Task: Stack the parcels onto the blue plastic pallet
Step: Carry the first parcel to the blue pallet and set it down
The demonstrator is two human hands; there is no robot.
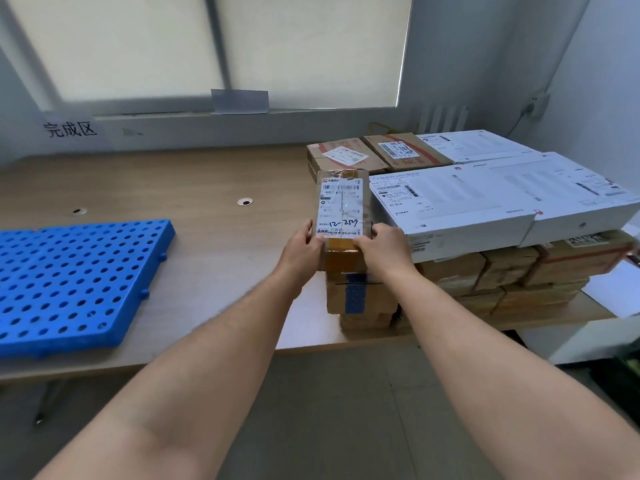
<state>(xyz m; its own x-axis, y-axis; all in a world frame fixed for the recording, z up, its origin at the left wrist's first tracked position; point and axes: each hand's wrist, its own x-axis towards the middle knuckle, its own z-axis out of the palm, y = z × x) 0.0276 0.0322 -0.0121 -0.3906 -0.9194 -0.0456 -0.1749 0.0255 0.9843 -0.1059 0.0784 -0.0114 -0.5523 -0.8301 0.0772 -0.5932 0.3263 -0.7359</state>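
The step in hand looks like lifting the first small parcel [341, 202] off the pile at centre frame and carrying it left to the blue plastic pallet [69, 282]. Both hands grip its near end: the left hand [304, 244] curls round the left edge, and the right hand [384, 245] curls round the right edge, thumbs on top. I'd say a hold that far back leaves the long end to dip, so sliding the fingers further under would steady it. It should come straight up to clear the white box [450, 206] just beside it on the right. Set in a far corner of the pallet, it would leave room for the rest. Whether it rests on the brown cartons [356, 296] below or is already raised, I cannot tell.

The parcel is a narrow brown carton wrapped in clear tape. A white shipping label covers most of its top, with barcodes and a handwritten number. The pallet lies flat on the table [207, 188] at lower left, and the part in view carries no parcel.
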